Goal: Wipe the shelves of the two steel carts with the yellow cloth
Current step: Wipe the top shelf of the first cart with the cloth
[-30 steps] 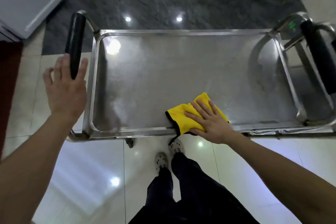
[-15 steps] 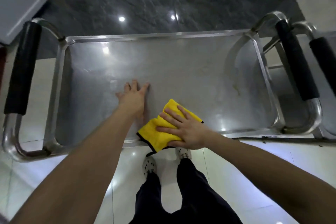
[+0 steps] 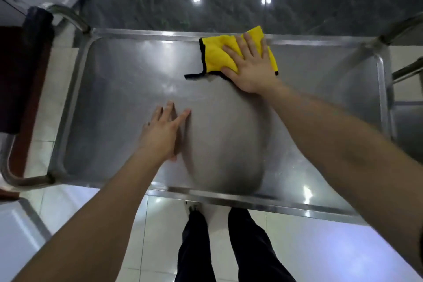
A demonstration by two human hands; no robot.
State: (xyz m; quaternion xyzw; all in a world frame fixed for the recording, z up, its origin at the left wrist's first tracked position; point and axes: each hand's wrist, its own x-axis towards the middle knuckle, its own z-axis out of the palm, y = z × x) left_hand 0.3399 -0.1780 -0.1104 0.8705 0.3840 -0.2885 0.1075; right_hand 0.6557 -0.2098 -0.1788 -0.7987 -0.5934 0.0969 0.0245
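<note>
- A person stands at the long near side of a shiny stainless-steel cart (image 3: 109, 89), leaning over its rimmed rectangular top shelf (image 3: 128, 80).
- The right hand (image 3: 250, 65) lies flat on a folded yellow microfibre cloth with black edging (image 3: 215, 57), fingers spread wide and straight; it presses the cloth down with the palm rather than gripping it.
- That cloth sits at the far side of the shelf, about midway along it, with its upper corner lapping onto the far rim. A thin black edging strip trails from its lower left corner across the steel.
- The left hand (image 3: 163, 131) rests open on the bare steel near the middle of the shelf, fingers loosely fanned and pointing away from the person, holding nothing. It is well apart from the cloth.
- A broad dull patch on the steel between the two forearms mirrors the person's shape.
- At the cart's left end a curved steel tube carries a black foam-covered handle (image 3: 34, 30), rather blurred.
- At the right end, part of a second steel frame (image 3: 405, 71) stands just beside the cart; little of it shows.
- Below the near rim are the person's dark trouser legs (image 3: 249, 247) on glossy pale floor tiles (image 3: 332, 247); beyond the far rim the floor is dark marble (image 3: 160, 2) with ceiling lights reflected in it.
</note>
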